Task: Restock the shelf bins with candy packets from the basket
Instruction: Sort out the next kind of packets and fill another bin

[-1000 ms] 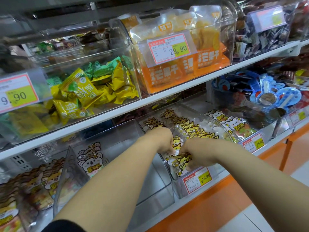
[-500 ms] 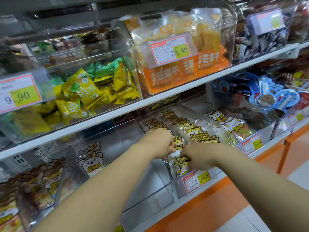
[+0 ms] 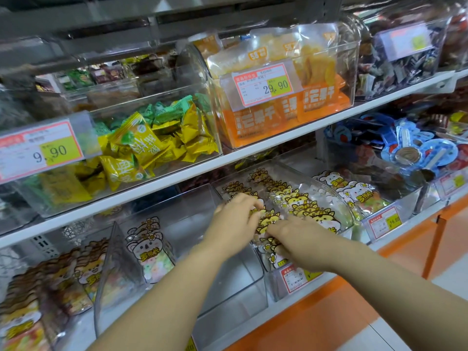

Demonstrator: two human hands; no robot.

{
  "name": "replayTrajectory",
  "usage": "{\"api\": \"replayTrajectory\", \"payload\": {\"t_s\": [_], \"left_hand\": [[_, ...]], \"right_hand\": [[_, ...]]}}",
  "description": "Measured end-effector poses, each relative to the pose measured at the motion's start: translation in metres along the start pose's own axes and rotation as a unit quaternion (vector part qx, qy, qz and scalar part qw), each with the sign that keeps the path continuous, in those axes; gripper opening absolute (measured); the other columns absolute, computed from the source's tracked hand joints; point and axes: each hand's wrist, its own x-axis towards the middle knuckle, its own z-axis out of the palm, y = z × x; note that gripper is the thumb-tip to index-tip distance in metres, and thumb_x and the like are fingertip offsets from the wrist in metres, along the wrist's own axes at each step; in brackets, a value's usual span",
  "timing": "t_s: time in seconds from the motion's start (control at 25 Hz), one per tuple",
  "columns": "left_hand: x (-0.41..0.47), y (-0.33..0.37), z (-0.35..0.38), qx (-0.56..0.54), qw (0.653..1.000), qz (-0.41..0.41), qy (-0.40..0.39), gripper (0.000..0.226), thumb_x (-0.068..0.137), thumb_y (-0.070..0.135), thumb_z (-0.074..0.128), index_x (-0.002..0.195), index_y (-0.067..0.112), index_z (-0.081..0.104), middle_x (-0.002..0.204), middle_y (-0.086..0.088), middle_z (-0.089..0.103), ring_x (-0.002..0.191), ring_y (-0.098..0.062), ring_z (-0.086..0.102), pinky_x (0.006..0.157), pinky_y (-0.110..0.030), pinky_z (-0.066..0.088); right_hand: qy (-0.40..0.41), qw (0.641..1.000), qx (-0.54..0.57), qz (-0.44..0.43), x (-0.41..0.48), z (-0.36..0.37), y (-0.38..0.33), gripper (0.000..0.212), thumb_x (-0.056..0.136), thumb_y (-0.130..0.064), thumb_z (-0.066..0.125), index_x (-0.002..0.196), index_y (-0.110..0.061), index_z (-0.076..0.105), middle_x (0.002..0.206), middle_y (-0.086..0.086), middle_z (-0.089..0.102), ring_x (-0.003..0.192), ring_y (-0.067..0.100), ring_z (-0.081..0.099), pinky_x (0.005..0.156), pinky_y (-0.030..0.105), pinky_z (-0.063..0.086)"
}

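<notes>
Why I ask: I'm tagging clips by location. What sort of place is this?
Most likely a shop's candy aisle: clear bins of wrapped sweets on white shelves, price tags on their fronts, and yellow packets being stocked.

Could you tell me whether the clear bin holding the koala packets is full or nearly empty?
Nearly empty: the bin holds only a few koala packets against its left wall; its floor shows bare.

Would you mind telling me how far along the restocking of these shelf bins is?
Looks done: the middle bin holds rows of yellow packets. In hand: the left hand and right hand both grip packets at its front. To do: the neighbouring bin holds only a few koala packets, its floor mostly bare. The basket is out of view, so remaining stock is unknown.
</notes>
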Motion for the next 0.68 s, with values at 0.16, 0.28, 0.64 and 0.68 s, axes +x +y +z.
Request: {"api": "replayTrajectory", "payload": {"t_s": [0.16, 0.28, 0.64, 0.68], "left_hand": [[0.014, -0.023, -0.007, 0.004, 0.994, -0.105, 0.037, 0.040, 0.099, 0.028, 0.052, 0.139, 0.027, 0.052, 0.138, 0.001, 0.059, 0.125, -0.023, 0.056, 0.105, -0.036, 0.044], [0.037, -0.033, -0.002, 0.033, 0.987, -0.140, -0.065, 0.034, 0.101, 0.034, 0.050, 0.134, 0.032, 0.057, 0.145, 0.000, 0.051, 0.132, -0.023, 0.049, 0.113, -0.043, 0.036], [0.042, -0.038, -0.013, -0.022, 0.988, -0.091, -0.120, 0.009, 0.088, 0.036, 0.073, 0.081, 0.033, 0.069, 0.104, 0.012, 0.064, 0.097, -0.011, 0.058, 0.091, -0.028, 0.043], [0.040, -0.037, -0.017, -0.037, 0.983, -0.084, -0.157, 0.008, 0.090, 0.033, 0.071, 0.083, 0.030, 0.073, 0.095, 0.017, 0.065, 0.089, -0.004, 0.059, 0.084, -0.022, 0.043]], "right_hand": [[0.009, 0.978, 0.207, 0.001, 0.001, -0.023, 0.015, 0.038, 0.087, -0.059, 0.061, 0.111, -0.030, 0.068, 0.098, -0.014, 0.066, 0.092, 0.010, 0.060, 0.082, 0.033, 0.051], [0.188, 0.965, 0.177, 0.036, 0.020, -0.023, 0.020, 0.027, 0.095, -0.047, 0.054, 0.111, -0.031, 0.068, 0.107, -0.011, 0.066, 0.100, 0.013, 0.061, 0.087, 0.037, 0.052], [0.140, 0.983, 0.089, 0.077, 0.072, -0.013, 0.020, 0.029, 0.094, -0.016, 0.050, 0.112, -0.033, 0.065, 0.123, 0.001, 0.056, 0.117, 0.024, 0.047, 0.098, 0.044, 0.046], [0.118, 0.985, 0.097, 0.079, 0.072, -0.015, 0.022, 0.031, 0.093, -0.013, 0.051, 0.102, -0.038, 0.068, 0.121, -0.001, 0.057, 0.117, 0.023, 0.048, 0.099, 0.043, 0.046]]}}
